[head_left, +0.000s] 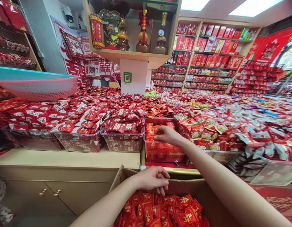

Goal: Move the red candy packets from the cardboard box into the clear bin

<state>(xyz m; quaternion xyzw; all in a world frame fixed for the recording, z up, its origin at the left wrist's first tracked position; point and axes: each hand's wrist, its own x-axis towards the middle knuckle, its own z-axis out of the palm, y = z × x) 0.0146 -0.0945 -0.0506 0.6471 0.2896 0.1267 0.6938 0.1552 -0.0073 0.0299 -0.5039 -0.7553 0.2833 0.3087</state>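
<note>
My left hand (155, 179) hovers above an open cardboard box (218, 201). Its fingers are loosely bent and apart, with nothing visible in them. Small red candy packets (160, 209) with gold writing lie heaped inside the box. Farther forward, my right hand (169, 135) reaches over the rim of a clear plastic bin (148, 148). This bin holds similar red-orange packets (150, 129), lying lower than the piles in neighbouring bins. The right fingers point left with a gap between thumb and forefinger, close to the packets; whether they touch is unclear.
Beside it stands a clear bin of dark red packets (121, 126); several more heaped bins line the counter (65, 159). Colanders (48, 86) rest on the candy at left. A display cabinet (134, 56) hangs over the middle. Stocked shelves (207, 63) stand behind.
</note>
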